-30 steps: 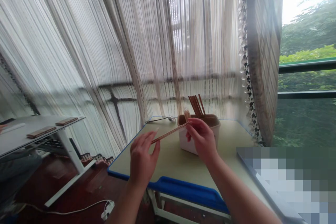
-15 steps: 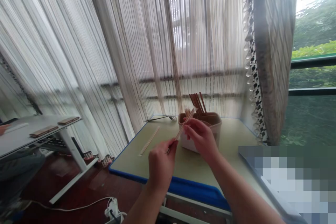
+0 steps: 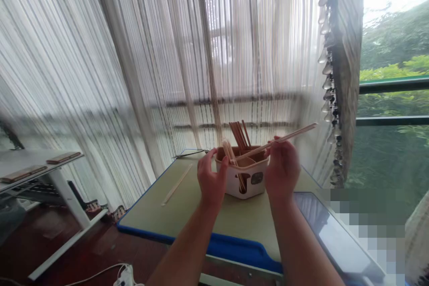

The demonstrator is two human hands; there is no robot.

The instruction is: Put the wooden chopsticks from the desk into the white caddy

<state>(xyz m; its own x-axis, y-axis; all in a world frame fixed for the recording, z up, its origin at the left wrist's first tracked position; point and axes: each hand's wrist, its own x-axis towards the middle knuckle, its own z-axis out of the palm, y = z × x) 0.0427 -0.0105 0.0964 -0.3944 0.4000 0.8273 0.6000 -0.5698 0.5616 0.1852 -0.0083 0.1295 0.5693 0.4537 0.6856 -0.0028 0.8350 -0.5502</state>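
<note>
A pair of pale chopsticks (image 3: pixel 298 132) is pinched in my right hand (image 3: pixel 283 167). They slant across the top of a white and brown chopstick holder (image 3: pixel 234 183), their lower left end over its left compartment. Around the holder's left corner my left hand (image 3: pixel 212 178) has its thumb and fingers apart; whether it presses on the wall I cannot tell. Several pale chopsticks (image 3: pixel 228 148), seemingly in clear wrappers, stand in the left compartment. Brown chopsticks (image 3: pixel 239 135) stand upright behind them. Another pale pair (image 3: pixel 177 185) lies on the table at left.
The table (image 3: pixel 191 214) has a blue edge. Scissors (image 3: pixel 191 154) lie at its back left, and a dark flat tablet-like device (image 3: pixel 325 223) at the right. Another table (image 3: pixel 60 167) with wooden pieces stands to the left. Curtains (image 3: pixel 161 53) hang behind. A power strip (image 3: pixel 124 277) lies below.
My right hand has moved right with the chopsticks, now tilted up to the right over the holder. My left hand has let go of them and moved up to the holder's left side.
</note>
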